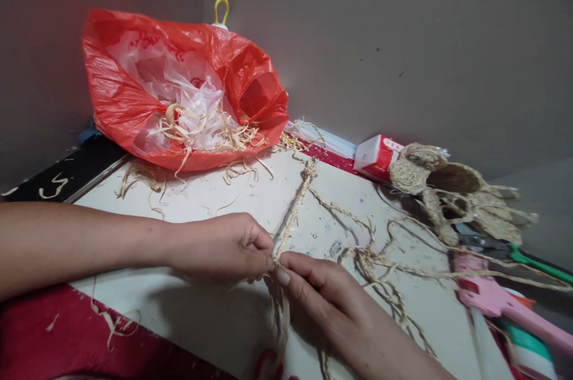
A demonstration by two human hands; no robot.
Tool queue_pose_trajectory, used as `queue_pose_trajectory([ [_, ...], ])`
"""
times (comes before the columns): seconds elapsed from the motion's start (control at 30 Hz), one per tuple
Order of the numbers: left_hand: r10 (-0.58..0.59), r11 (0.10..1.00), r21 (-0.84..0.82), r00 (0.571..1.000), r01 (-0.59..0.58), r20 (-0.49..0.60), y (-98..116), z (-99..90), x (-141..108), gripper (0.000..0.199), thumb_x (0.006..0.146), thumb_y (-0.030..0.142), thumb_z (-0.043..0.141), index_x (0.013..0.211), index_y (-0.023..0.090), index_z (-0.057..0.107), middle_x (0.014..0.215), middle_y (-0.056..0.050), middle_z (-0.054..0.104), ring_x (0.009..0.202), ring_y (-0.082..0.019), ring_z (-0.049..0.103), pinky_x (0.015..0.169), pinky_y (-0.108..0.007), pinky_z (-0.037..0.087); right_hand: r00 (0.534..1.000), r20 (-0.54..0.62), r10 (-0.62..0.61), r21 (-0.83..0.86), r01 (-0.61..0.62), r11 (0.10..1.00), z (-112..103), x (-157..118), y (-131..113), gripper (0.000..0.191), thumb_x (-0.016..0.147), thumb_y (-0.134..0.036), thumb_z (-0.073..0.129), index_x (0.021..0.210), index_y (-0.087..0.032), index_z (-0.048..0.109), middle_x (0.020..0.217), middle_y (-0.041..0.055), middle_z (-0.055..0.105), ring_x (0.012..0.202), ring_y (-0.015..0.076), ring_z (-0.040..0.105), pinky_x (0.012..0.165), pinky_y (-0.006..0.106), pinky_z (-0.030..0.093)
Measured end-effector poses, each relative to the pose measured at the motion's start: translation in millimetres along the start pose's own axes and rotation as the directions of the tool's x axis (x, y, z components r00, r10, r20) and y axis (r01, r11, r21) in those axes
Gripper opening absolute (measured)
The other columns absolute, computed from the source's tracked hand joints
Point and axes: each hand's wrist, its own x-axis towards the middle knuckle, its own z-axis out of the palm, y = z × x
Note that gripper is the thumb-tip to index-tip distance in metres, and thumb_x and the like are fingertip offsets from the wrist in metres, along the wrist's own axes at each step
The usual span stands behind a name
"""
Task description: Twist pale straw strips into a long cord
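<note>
Head view: the left hand (233, 243) pinched a straw cord (293, 213) above the table (331, 235), at its loose strands (285, 323), apparently mid-braid; the right hand (329, 290) pinched it alongside, where any further crossing seemed to need steady tension.

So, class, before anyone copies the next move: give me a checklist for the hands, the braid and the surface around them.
1. Left hand grips the braid: ok.
2. Right hand pinches beside it: ok.
3. Braid's far end knotted: ok, a lump shows there.
4. Cords untangled: not ok, bunched on the right.
5. Loose fibres all inside the red bag: not ok, some lie on the white surface.
6. Red handle is attached to closed blades: cannot tell, cut off below.
</note>
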Motion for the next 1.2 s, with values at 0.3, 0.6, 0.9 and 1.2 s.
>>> queue_pose_trajectory([
  [0.3,0.138,0.967,0.229,0.986,-0.113,-0.096,-1,2.9,-1,0.02,0.073,0.019,0.041,0.055,0.018,0.034,0.051,0.007,0.026,0.048,-0.006,0.025,0.042,-0.018,0.02,0.993,-0.105,-0.056,-0.323,0.019,0.946,3,-2,11,0.032,0.095,-0.036,0.037,0.068,-0.021,0.046,0.057,-0.0028,0.048,0.05,0.0111,0.042,0.049,0.023,0.032],
  [0.6,0.155,0.953,0.282,0.98,-0.114,-0.127,-1,7.1,-1,0.021,0.075,0.02,0.042,0.055,0.017,0.035,0.052,0.007,0.025,0.048,-0.005,0.026,0.043,-0.018,0.02,0.996,-0.067,-0.058,-0.165,0.046,0.985,5,-5,-2,0.035,0.095,-0.037,0.033,0.066,-0.02,0.043,0.059,-0.0035,0.044,0.055,0.0108,0.042,0.051,0.021,0.034],
  [0.9,0.177,0.979,0.116,0.98,-0.166,-0.094,-11,7.7,2,0.022,0.081,0.02,0.044,0.06,0.016,0.042,0.055,0.007,0.033,0.054,-0.006,0.03,0.047,-0.018,0.025,0.981,-0.193,0.029,-0.316,-0.09,0.944,33,-8,-3,0.026,0.09,-0.031,0.04,0.066,-0.021,0.047,0.052,-0.0027,0.055,0.046,0.0107,0.048,0.043,0.022,0.025],
  [1.2,0.131,0.991,-0.014,0.988,-0.132,-0.078,-11,10.4,-2,0.024,0.085,0.026,0.047,0.065,0.013,0.052,0.055,0.006,0.035,0.054,-0.007,0.03,0.048,-0.02,0.024,0.987,-0.155,-0.04,-0.648,-0.071,0.759,42,-10,8,0.019,0.064,-0.024,0.061,0.081,-0.022,0.052,0.059,0.0005,0.065,0.051,0.0186,0.06,0.045,0.026,0.018],
])
